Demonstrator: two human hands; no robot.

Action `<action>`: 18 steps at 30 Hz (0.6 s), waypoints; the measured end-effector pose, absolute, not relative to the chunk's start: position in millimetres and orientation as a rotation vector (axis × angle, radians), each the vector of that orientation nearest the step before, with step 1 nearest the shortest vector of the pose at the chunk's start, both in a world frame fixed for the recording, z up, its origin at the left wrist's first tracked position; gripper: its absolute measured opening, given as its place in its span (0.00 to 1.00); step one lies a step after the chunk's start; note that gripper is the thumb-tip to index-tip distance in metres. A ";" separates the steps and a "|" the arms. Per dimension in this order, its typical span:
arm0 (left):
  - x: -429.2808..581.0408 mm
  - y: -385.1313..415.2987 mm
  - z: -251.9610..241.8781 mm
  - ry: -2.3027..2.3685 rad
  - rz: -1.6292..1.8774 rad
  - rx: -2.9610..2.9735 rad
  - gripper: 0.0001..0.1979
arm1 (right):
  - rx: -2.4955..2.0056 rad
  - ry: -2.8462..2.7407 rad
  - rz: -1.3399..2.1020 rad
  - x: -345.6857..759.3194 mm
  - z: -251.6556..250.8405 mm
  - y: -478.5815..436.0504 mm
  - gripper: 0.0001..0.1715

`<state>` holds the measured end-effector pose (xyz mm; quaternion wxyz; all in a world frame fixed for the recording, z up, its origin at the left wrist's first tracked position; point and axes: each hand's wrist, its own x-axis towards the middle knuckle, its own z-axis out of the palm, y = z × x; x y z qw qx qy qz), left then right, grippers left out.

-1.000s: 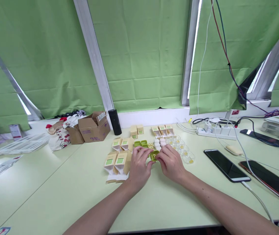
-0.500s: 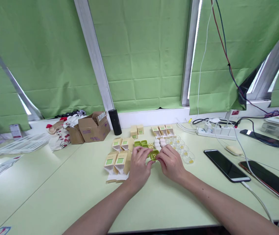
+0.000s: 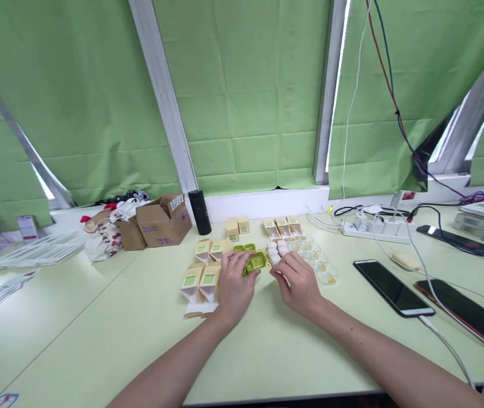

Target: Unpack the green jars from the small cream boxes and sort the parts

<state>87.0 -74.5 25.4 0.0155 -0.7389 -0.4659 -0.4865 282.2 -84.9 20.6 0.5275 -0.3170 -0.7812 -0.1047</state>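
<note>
My left hand (image 3: pixel 237 283) grips a small green square tray (image 3: pixel 258 260) by its left side, just above the table. Close to the tray's right edge, my right hand (image 3: pixel 296 280) pinches a small pale yellow piece (image 3: pixel 268 266). Behind the tray stand more green trays (image 3: pixel 244 247), partly hidden. White rounded pieces (image 3: pixel 273 249) and clear plastic cups with yellow bits (image 3: pixel 327 274) lie beyond my right hand. Opened cream boxes with green squares (image 3: pixel 190 281) stand left of my left hand.
Small cream boxes (image 3: pixel 237 228) and further opened boxes (image 3: pixel 283 228) stand at the back. A black cylinder (image 3: pixel 200 212) and a cardboard box (image 3: pixel 163 221) are back left. Phones (image 3: pixel 393 287), cables and a power strip (image 3: pixel 378 231) lie at the right.
My left hand has moved slightly left with the green tray, which now shows more fully. My right hand has come off the tray's edge and now pinches the pale yellow piece.
</note>
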 end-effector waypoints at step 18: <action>83.8 -74.3 26.6 -1.869 -1.926 -2.107 0.22 | -1.225 -2.108 -0.391 274.7 -1.3 -45.9 0.11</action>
